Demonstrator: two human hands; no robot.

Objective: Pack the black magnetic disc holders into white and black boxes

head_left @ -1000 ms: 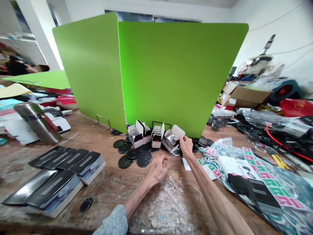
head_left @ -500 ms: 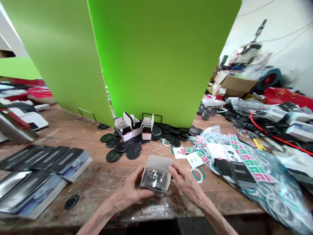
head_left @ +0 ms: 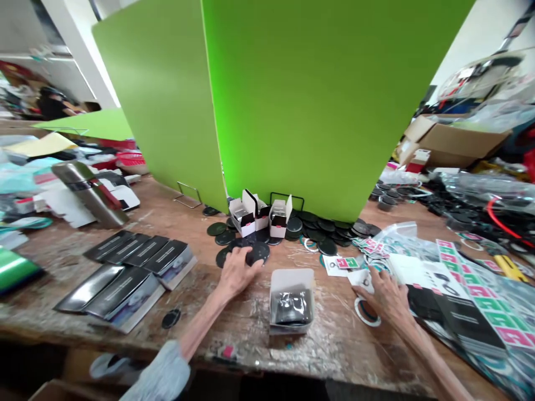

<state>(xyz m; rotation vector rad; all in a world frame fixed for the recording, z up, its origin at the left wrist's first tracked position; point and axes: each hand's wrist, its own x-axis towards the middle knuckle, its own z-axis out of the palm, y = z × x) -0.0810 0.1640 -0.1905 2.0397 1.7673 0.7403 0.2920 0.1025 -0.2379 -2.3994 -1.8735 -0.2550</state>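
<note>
An open white box (head_left: pixel 291 327) stands on the table between my hands, its lid flap up and a shiny clear-wrapped black item (head_left: pixel 291 306) inside. My left hand (head_left: pixel 237 274) reaches over the black round discs (head_left: pixel 258 253) left of the box, thumb and fingers apart around one disc. On the right, my right hand (head_left: pixel 387 292) lies over a small white card (head_left: pixel 360 280) with its fingers spread. A white-and-dark ring (head_left: pixel 368 312) sits just below that hand. Whether either hand grips anything is partly hidden by the fingers.
Three small open boxes (head_left: pixel 278 218) stand before the green panel (head_left: pixel 326 111). Several black printed boxes (head_left: pixel 129 295) lie at left, beyond them a metal flask (head_left: pixel 90 192). To the right are a plastic bag of rings (head_left: pixel 472 295), sticker strips and yellow-handled pliers (head_left: pixel 510 267).
Both hands have let go of the open box, which now stands on the table. My left hand moved to the discs, my right to the card; the view turned left.
</note>
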